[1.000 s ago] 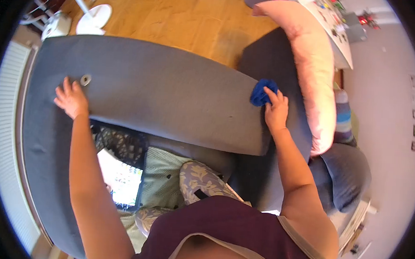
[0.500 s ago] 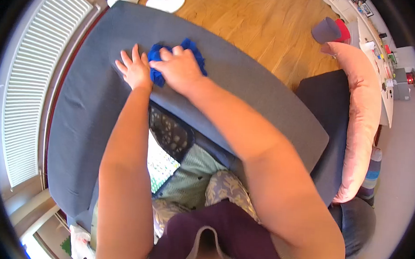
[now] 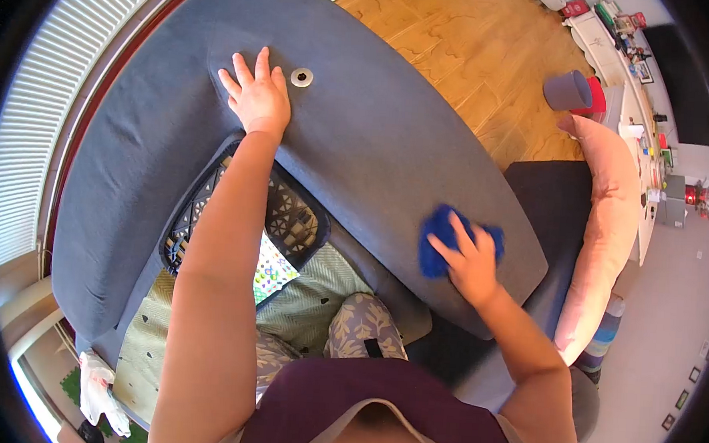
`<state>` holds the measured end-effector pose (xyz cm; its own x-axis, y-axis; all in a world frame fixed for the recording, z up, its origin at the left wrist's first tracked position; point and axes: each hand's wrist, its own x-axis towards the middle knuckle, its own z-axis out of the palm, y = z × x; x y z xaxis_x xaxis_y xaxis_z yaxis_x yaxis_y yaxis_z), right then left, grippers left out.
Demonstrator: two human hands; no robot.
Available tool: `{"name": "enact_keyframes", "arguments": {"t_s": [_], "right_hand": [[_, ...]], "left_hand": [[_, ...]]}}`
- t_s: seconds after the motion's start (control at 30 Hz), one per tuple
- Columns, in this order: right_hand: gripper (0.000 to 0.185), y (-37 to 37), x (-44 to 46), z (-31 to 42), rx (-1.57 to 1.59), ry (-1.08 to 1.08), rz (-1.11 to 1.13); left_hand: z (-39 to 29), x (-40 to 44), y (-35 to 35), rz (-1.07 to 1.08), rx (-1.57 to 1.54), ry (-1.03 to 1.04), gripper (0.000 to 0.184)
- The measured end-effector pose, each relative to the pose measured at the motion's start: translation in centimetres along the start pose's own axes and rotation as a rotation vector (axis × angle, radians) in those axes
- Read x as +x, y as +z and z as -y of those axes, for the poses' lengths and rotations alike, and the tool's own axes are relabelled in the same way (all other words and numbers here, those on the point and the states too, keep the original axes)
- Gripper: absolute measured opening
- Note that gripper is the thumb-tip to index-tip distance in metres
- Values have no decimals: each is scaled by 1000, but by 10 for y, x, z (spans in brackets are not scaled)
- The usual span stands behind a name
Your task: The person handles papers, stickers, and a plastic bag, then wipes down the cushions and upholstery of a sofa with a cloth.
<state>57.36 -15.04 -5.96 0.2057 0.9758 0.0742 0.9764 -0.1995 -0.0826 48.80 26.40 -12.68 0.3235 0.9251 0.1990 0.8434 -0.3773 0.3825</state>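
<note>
My left hand [image 3: 263, 100] lies flat with its fingers spread on the grey sofa back [image 3: 361, 101]. Just right of its fingertips, a small round silver-rimmed disc with a dark centre [image 3: 301, 77] shows in the fabric. Toward the right end of the same surface, my right hand [image 3: 471, 264] presses down on a crumpled blue cloth [image 3: 434, 254]. Its thumb and fingers reach over the cloth, whose edges stick out on both sides; the hand is slightly blurred.
Below my left arm sits a dark patterned mesh basket [image 3: 290, 218] beside a white sheet with coloured prints [image 3: 272, 269]. A greenish cover [image 3: 319, 280] lies under my knees. At right are a long pink pillow [image 3: 602, 234], a grey bin [image 3: 568, 90] and shelves; a radiator [image 3: 73, 86] stands left.
My right hand has swept the blue cloth from beside my left hand to the right end of the sofa back. The round disc is now uncovered. My left hand stays flat on the sofa.
</note>
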Motion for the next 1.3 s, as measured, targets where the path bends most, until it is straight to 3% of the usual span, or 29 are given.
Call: {"name": "enact_keyframes", "arguments": {"t_s": [0.1, 0.2, 0.23, 0.27, 0.37, 0.47, 0.57, 0.67, 0.7, 0.77, 0.87, 0.93, 1.0, 1.1, 1.2, 1.3], "right_hand": [[52, 28, 137, 17, 22, -89, -180], [35, 49, 280, 30, 83, -99, -391], [29, 47, 317, 35, 123, -58, -342], [36, 52, 347, 41, 96, -2, -319], [36, 55, 330, 34, 101, -36, -356], [41, 24, 213, -2, 18, -88, -360], [60, -15, 58, -20, -134, 112, -85], [64, -29, -44, -28, -123, 286, 140], [64, -27, -38, -28, -116, 284, 145], [64, -20, -8, -33, -107, 213, 83], [64, 0, 109, -29, -91, 85, -61], [62, 13, 199, -17, -16, 32, -183], [50, 28, 288, -8, 39, -20, -303], [41, 55, 390, 0, 118, -8, -393], [37, 53, 388, -1, 139, -56, -404], [38, 27, 279, 2, 13, -224, -251]], "left_hand": [[3, -1, 0, -9, -8, 4, 45], [3, -2, 2, -32, 4, 16, 45], [2, -2, 0, -5, -15, 8, 45], [2, 1, -2, 14, -28, 2, 46], [3, 3, -4, 22, 3, 11, 46], [4, 0, -2, 1, -40, 2, 46], [4, 1, -1, -18, 50, 32, 46], [0, 0, -1, -37, 166, 55, 46], [1, 3, -6, -32, 173, 53, 46], [1, 16, -21, 78, 454, 310, 47], [18, 61, -20, -9, 265, 358, 49], [37, 93, 6, -119, 85, 96, 49], [30, 90, 9, -102, 258, 63, 50], [32, 96, 11, -123, 238, 79, 50], [32, 95, 12, -123, 231, 71, 49], [32, 92, 8, -111, 208, 48, 48]]}}
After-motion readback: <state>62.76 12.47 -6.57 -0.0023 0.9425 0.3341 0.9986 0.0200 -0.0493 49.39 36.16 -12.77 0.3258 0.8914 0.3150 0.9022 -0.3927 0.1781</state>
